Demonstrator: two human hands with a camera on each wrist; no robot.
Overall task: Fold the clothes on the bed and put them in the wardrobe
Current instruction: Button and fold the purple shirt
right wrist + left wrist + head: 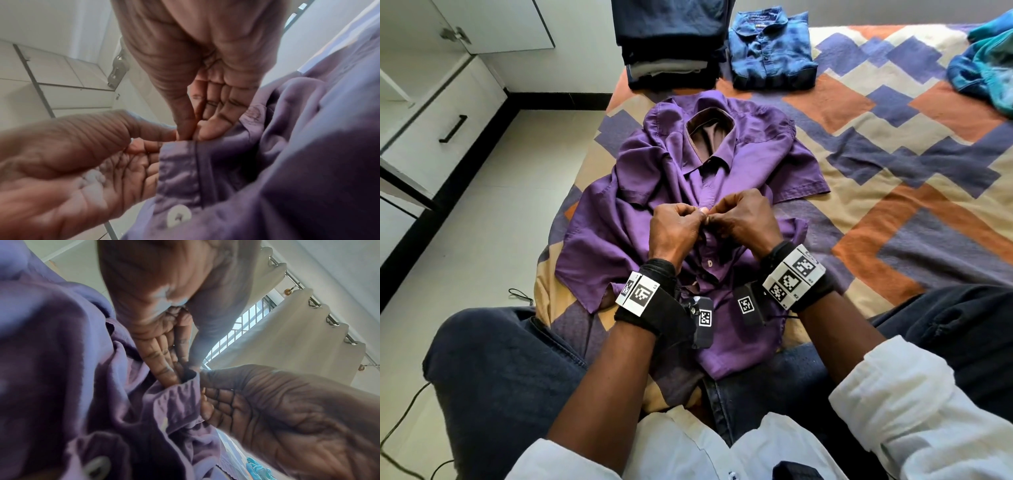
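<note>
From the head view, you sat at the edge of a bed [893, 144] covered with a spread of orange, purple and cream blocks, pale floor tiles to your left and a white wardrobe [445, 113] with a black drawer handle beyond them. A purple shirt [688, 178] lay face up on the spread straight ahead of you, collar away from you, its hem reaching your lap. Past the collar stood a stack of dark folded clothes [671, 48], a folded blue denim shirt [770, 51] just beside it, and a crumpled teal garment [986, 68] lay at the far right. Your left hand [676, 233] and right hand [743, 222] met over the shirt's front, fingers curled, each pinching the placket, thumbs touching.

From the left wrist view, your left hand [160, 345] had its fingers bent down into a gathered fold of the purple shirt [61, 369], and your right hand [257, 402] gripped the same fold from the other side. A cream curtain [287, 337] on a metal rail and a barred window showed behind.

From the right wrist view, your right hand [216, 100] pinched the placket edge of the purple shirt [287, 162], with your left hand [92, 154] holding it just beside. A white button [178, 215] sat lower on the placket, and white wardrobe panels [61, 73] filled the background.
</note>
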